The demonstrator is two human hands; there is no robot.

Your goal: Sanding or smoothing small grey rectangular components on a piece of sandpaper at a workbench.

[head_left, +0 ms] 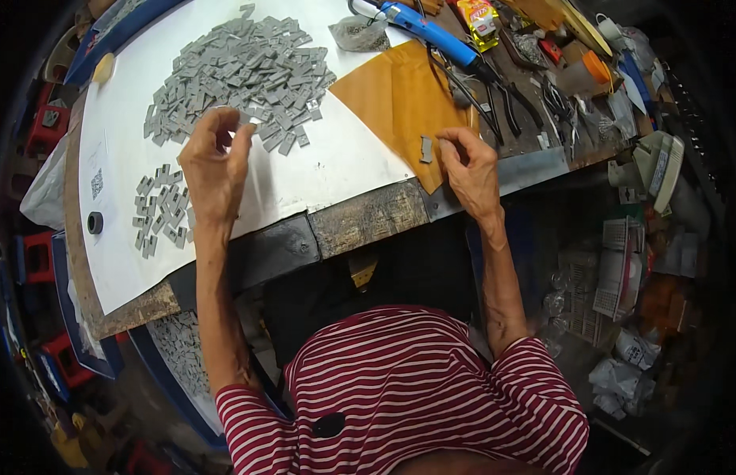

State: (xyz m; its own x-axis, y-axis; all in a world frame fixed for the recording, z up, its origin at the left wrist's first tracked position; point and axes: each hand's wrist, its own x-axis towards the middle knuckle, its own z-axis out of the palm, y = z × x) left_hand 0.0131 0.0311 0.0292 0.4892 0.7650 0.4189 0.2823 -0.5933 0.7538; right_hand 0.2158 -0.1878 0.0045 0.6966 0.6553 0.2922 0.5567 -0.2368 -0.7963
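Note:
My left hand (216,162) hovers at the near edge of a big heap of small flat grey pieces (241,67), its fingers curved and the thumb apart from them. Nothing can be made out in its grasp. A smaller scatter of the same pieces (160,207) lies left of that hand. On the right, my right hand (472,170) is held over the edge of a brown sheet (395,95), thumb and forefinger bent and slightly apart. Just left of its fingertips, a single grey notched piece (426,149) is seen against the brown sheet.
A white sheet (296,178) covers much of the bench. A blue-handled tool (431,33), pliers (554,103) and a yellow packet (479,22) crowd the far right. A small black ring (95,222) sits at left. Below the bench stands a blue bin of grey pieces (182,348).

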